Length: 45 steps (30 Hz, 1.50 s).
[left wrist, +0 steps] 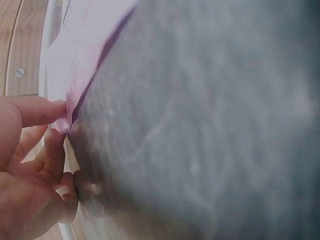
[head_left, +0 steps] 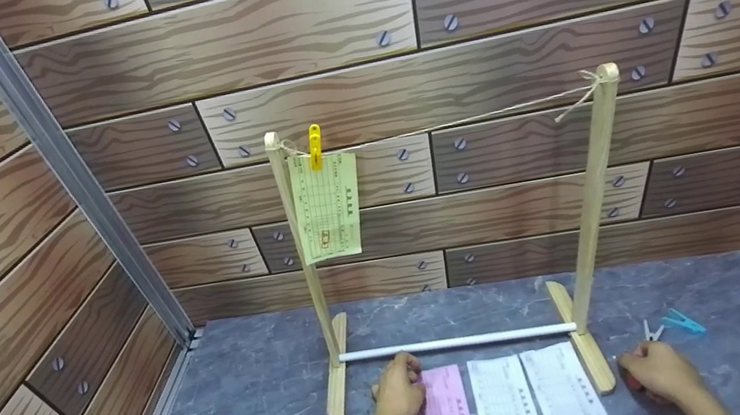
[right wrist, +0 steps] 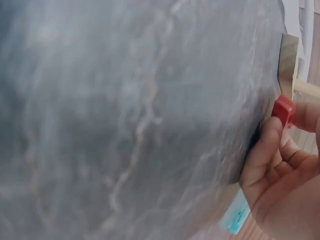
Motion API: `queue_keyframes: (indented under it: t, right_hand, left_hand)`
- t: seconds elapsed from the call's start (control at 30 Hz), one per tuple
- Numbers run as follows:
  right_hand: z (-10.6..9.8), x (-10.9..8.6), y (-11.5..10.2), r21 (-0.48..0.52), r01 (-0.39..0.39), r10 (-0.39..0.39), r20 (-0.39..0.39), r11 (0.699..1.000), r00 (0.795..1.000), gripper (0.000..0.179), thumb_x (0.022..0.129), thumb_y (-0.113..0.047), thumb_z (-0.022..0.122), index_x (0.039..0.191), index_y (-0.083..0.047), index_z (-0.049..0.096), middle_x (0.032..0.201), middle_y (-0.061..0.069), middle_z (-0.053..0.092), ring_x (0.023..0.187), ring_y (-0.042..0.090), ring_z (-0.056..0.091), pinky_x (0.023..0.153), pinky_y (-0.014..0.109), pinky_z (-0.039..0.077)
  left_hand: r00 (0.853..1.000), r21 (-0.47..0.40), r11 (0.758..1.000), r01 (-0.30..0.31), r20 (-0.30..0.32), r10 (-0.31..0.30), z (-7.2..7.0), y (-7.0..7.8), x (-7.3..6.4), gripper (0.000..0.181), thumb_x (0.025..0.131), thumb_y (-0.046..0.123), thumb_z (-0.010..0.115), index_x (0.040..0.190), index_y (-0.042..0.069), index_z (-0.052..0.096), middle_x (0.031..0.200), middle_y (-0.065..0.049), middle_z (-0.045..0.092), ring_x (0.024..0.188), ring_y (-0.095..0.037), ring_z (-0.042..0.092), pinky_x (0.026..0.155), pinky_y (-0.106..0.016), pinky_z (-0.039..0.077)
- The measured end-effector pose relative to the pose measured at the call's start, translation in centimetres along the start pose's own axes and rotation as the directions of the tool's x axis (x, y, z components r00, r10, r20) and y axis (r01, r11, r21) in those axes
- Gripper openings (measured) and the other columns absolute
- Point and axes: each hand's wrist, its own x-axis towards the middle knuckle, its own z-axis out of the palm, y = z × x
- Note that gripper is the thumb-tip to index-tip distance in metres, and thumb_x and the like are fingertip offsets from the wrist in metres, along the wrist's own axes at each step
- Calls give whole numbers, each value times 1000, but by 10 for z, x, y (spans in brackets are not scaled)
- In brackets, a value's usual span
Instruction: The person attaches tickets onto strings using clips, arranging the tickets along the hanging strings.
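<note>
At the upper left corner of a pink printed slip (head_left: 444,411), my left hand (head_left: 398,394) pinches the paper between thumb and fingers; the left wrist view shows that corner lifted off the table. My right hand (head_left: 661,369) holds a red clothespin (right wrist: 284,110) between thumb and fingers, just right of the stand's right foot. Two white printed slips (head_left: 503,401) lie to the right of the pink one. A yellow-green slip (head_left: 329,206) hangs from the string (head_left: 460,122), held by a yellow clothespin (head_left: 316,145) near the left post.
A wooden stand has a left post (head_left: 317,297), a right post (head_left: 595,201) and a white crossbar (head_left: 458,343) low between them. Beyond my right hand lie a blue clothespin (head_left: 683,321) and a whitish one (head_left: 652,330). Wood-patterned walls (head_left: 312,31) enclose the grey table (head_left: 245,405).
</note>
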Motion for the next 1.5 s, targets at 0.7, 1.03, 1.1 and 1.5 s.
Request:
queue_keyframes:
  t: [0.7, 1.03, 1.1, 1.5]
  right_hand:
    - [-5, -2, 10, 233, 6, 2, -32, 972, 999, 25, 92, -21, 56, 71, -7, 56, 64, 4, 57, 54, 18, 57, 49, 31, 51]
    - [-7, -3, 12, 264, -30, 35, -14, 964, 999, 24, 92, -23, 56, 76, -6, 59, 66, 4, 60, 55, 18, 59, 51, 31, 53]
    - [-7, -3, 12, 267, -31, 36, -15, 963, 999, 25, 93, -24, 56, 76, -6, 59, 66, 3, 60, 55, 17, 59, 50, 31, 53]
    - [-7, -6, 15, 343, -71, 75, 2, 937, 997, 26, 95, -23, 54, 77, -6, 61, 64, 3, 58, 52, 15, 60, 50, 30, 54]
  left_hand:
    - [998, -243, 968, 63, -11, -67, -7, -1, 3, 18, 72, -9, 60, 83, 5, 66, 71, 7, 49, 64, -11, 46, 60, -31, 36]
    - [994, -231, 972, 51, -83, -71, -10, 0, 7, 14, 64, -7, 63, 70, 5, 63, 73, 1, 45, 70, -14, 40, 62, -32, 37]
    - [993, -268, 962, 54, -86, -80, -13, -1, 10, 13, 63, -9, 64, 67, 3, 63, 67, 2, 47, 65, -13, 42, 58, -29, 37]
    - [996, -429, 900, 77, 68, -53, -18, -7, 9, 8, 71, -10, 66, 73, -2, 63, 64, 5, 51, 59, -8, 44, 54, -23, 36]
